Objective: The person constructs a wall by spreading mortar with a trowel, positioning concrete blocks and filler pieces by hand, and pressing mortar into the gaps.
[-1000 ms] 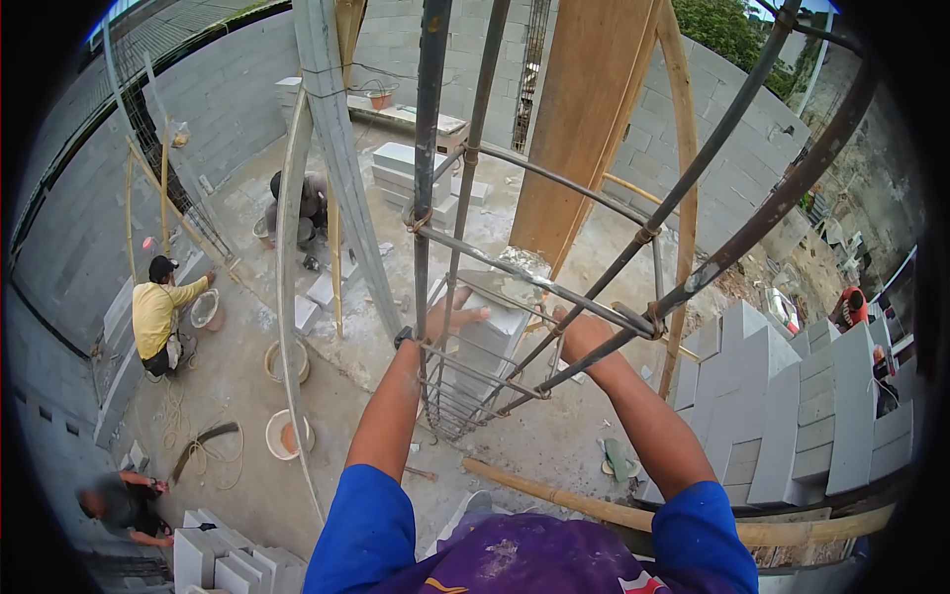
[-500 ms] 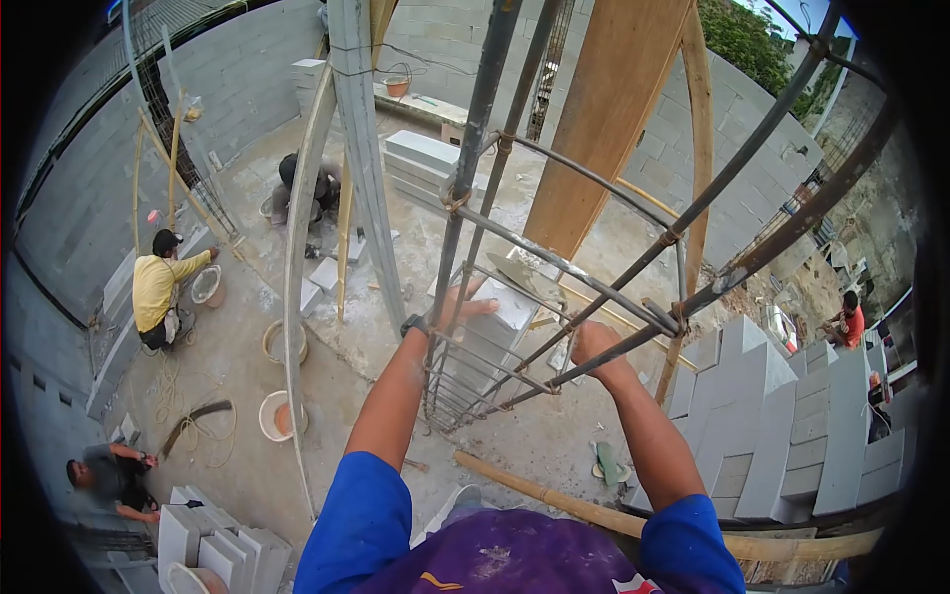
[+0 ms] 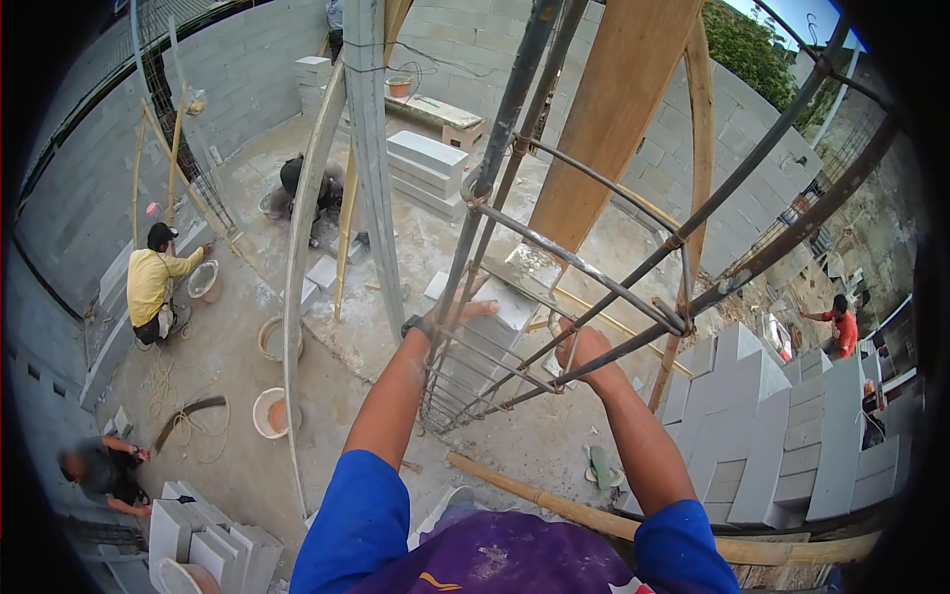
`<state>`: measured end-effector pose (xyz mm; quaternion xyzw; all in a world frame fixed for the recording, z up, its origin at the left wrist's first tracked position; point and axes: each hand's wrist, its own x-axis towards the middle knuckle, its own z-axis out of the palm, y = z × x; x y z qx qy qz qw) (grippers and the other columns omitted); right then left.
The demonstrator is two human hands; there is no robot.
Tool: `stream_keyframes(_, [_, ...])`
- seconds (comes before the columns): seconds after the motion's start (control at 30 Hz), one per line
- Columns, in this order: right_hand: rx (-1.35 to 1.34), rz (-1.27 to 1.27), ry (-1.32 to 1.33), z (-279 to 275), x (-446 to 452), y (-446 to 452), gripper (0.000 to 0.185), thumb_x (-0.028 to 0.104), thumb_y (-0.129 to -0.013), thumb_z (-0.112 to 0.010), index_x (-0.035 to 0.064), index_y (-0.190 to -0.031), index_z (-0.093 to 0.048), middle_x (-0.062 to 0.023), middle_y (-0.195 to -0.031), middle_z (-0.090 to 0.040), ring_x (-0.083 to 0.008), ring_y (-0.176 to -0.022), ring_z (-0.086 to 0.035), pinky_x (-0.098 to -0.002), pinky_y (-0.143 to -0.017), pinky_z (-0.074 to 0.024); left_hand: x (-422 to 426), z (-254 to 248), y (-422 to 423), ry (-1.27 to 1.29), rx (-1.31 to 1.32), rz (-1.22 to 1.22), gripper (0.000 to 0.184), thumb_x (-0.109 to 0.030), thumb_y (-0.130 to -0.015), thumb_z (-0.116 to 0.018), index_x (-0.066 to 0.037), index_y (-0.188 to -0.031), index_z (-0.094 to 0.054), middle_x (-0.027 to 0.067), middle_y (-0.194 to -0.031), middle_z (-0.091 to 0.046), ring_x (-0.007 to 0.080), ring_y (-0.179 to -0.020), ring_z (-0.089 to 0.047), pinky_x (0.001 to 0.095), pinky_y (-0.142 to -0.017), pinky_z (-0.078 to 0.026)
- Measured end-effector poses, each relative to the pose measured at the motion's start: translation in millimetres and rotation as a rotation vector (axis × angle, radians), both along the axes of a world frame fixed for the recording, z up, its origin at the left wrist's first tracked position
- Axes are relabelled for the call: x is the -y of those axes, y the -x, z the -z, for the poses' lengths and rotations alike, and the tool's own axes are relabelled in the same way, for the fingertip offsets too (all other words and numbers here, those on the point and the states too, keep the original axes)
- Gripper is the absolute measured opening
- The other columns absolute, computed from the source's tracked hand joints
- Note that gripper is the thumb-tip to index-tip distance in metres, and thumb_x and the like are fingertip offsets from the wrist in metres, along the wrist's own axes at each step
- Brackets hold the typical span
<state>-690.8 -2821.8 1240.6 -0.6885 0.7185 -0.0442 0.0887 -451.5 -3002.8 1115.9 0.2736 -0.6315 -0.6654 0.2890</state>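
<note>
A narrow wall of light grey blocks stands behind a rebar cage (image 3: 579, 252), with white mortar on its top block (image 3: 507, 305). My left hand (image 3: 463, 305) reaches past the bars and rests against this block, fingers stretched out. Among the bars on the right, my right hand (image 3: 584, 348) is closed around the handle of a trowel, most of which the fingers hide. The trowel's flat blade (image 3: 517, 279) lies over the mortared top of the block. A dark band sits on my left wrist.
A wooden board (image 3: 614, 119) rises behind the cage. Stacked blocks (image 3: 742, 426) stand at right, with a bamboo pole (image 3: 554, 500) before me. Buckets (image 3: 269, 412) stand on the left floor. A person in yellow (image 3: 150, 287) and other people work around.
My right hand and the trowel have shifted slightly left relative to the cage. My left hand stays at the block. The view has moved a little.
</note>
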Motion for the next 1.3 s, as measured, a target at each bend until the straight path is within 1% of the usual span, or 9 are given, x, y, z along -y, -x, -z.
stream_keyframes(0.07, [0.008,0.007,-0.006,2.4,3.8,-0.4,0.038,0.009,-0.082,-0.062,-0.0051,-0.117,-0.057,-0.0279,-0.094,-0.070,-0.0453,-0.092,-0.069,-0.0533,-0.078,-0.0560,0.3,5.3,0.0,-0.009,-0.026,-0.009,0.087,-0.028,-0.088,-0.078,0.003,-0.155,-0.031,0.0133,-0.143,-0.054,0.0208,-0.131,-0.051,0.0327,-0.112,-0.037])
stream_keyframes(0.17, [0.009,0.021,-0.017,-5.9,-12.7,-14.7,0.028,0.014,-0.082,-0.060,0.0019,-0.107,-0.056,-0.0278,-0.090,-0.067,-0.0481,-0.087,-0.066,-0.0554,-0.075,-0.0515,-1.2,4.7,1.6,-0.067,-0.051,-0.027,0.090,-0.028,-0.088,-0.078,0.004,-0.156,-0.028,0.0143,-0.145,-0.052,0.0203,-0.133,-0.050,0.0319,-0.112,-0.037])
stream_keyframes(0.23, [0.033,0.015,0.001,-14.1,-20.4,-21.6,0.029,0.014,-0.083,-0.060,0.0016,-0.108,-0.055,-0.0276,-0.091,-0.067,-0.0485,-0.087,-0.067,-0.0561,-0.075,-0.0518,0.5,10.9,2.2,-0.055,-0.019,-0.037,0.092,-0.029,-0.087,-0.078,0.004,-0.156,-0.027,0.0148,-0.146,-0.051,0.0198,-0.133,-0.050,0.0310,-0.112,-0.037])
stream_keyframes(0.37, [0.008,0.047,-0.010,6.8,-5.5,-4.4,0.026,0.014,-0.085,-0.059,0.0001,-0.107,-0.054,-0.0298,-0.095,-0.066,-0.0493,-0.090,-0.066,-0.0563,-0.077,-0.0521,-1.4,3.4,-2.1,-0.149,0.014,0.022,0.096,-0.034,-0.086,-0.079,0.005,-0.156,-0.027,0.0167,-0.148,-0.048,0.0234,-0.136,-0.047,0.0321,-0.113,-0.035])
stream_keyframes(0.43, [0.025,0.056,-0.010,0.0,-4.4,-12.3,0.025,0.014,-0.086,-0.058,-0.0002,-0.106,-0.054,-0.0309,-0.096,-0.065,-0.0497,-0.091,-0.066,-0.0564,-0.078,-0.0522,-7.4,-5.3,-2.1,-0.111,0.100,-0.061,0.098,-0.037,-0.085,-0.080,0.006,-0.156,-0.027,0.0184,-0.149,-0.047,0.0258,-0.138,-0.044,0.0329,-0.115,-0.033])
stream_keyframes(0.5, [0.030,0.042,-0.026,-11.0,-15.0,-22.3,0.027,0.015,-0.086,-0.059,0.0000,-0.108,-0.055,-0.0301,-0.094,-0.067,-0.0492,-0.091,-0.066,-0.0558,-0.079,-0.0525,2.3,14.7,3.8,0.046,0.061,-0.113,0.083,-0.053,-0.078,-0.082,-0.001,-0.138,-0.055,0.0121,-0.112,-0.066,0.0225,-0.105,-0.061,0.0364,-0.088,-0.050])
stream_keyframes(0.63, [-0.035,0.026,-0.010,-2.1,-24.1,-18.1,0.032,0.017,-0.085,-0.063,0.0007,-0.112,-0.056,-0.0288,-0.090,-0.068,-0.0484,-0.089,-0.067,-0.0547,-0.078,-0.0537,-30.7,-43.0,-7.2,0.065,0.084,-0.156,0.069,-0.051,-0.078,-0.084,0.000,-0.121,-0.065,0.0079,-0.104,-0.067,0.0164,-0.099,-0.060,0.0309,-0.084,-0.048])
stream_keyframes(0.87, [-0.034,0.020,0.086,6.5,-28.6,-14.9,0.032,0.016,-0.085,-0.064,0.0021,-0.113,-0.056,-0.0275,-0.090,-0.068,-0.0475,-0.087,-0.068,-0.0544,-0.074,-0.0541,-26.4,-48.2,-9.1,0.149,0.152,-0.142,0.071,-0.051,-0.079,-0.083,-0.001,-0.124,-0.063,0.0093,-0.111,-0.067,0.0185,-0.107,-0.060,0.0320,-0.097,-0.045])
stream_keyframes(1.3, [-0.228,0.040,0.094,-7.9,-7.7,-0.6,0.019,0.014,-0.090,-0.053,0.0038,-0.105,-0.057,-0.0259,-0.083,-0.069,-0.0458,-0.078,-0.069,-0.0555,-0.070,-0.0545,-31.4,-44.5,-6.6,0.035,0.103,-0.139,0.072,-0.051,-0.080,-0.084,-0.005,-0.130,-0.062,0.0069,-0.116,-0.066,0.0170,-0.112,-0.058,0.0317,-0.102,-0.042])
